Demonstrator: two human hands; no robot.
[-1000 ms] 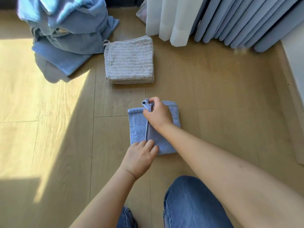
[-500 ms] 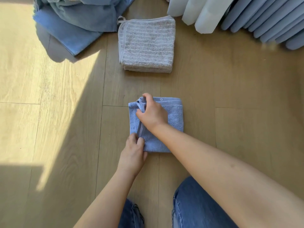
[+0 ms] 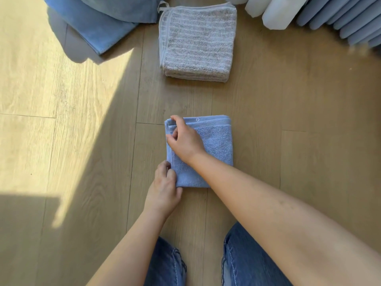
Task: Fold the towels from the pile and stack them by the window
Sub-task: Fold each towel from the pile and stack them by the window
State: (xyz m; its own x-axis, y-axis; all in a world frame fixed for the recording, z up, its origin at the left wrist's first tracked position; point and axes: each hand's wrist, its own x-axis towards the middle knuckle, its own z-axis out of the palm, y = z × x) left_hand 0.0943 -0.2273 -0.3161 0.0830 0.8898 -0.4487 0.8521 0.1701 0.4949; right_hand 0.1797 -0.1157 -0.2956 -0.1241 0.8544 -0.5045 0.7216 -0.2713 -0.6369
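1. Two hands work on one towel. The blue towel (image 3: pixel 216 141) lies flat on the floor (image 3: pixel 82 120), folded to a near-square. It is on the near side of the grey towel (image 3: pixel 198 42), well apart from it and roughly in line with it.
2. Left hand (image 3: pixel 165 190): fingers are curled and pinch the blue towel's left edge at the corner farthest from the grey towel.
3. Right hand (image 3: pixel 185 141): the arm crosses the blue towel from the right. Index finger and thumb curl on the same left edge, at the corner nearest the grey towel. It looks like a pinch of the layered edge; I cannot tell how many layers.
4. The grey towel is folded. The curtain (image 3: pixel 329 15) is near its right side and the unfolded pile (image 3: pixel 99 23) is at its left; I cannot tell whether the pile touches it.
5. Judgement: the fold is about done, and the step in hand is squaring the left edge.
6. Key relation: the grey towel lies straight ahead of both hands, beyond the blue towel. The right hand is nearer to it. The blue towel's long axis, if it has one, points toward the grey towel, and the two footprints look alike.
7. Risk: gripped along one edge only, the layers may fall open when lifted.
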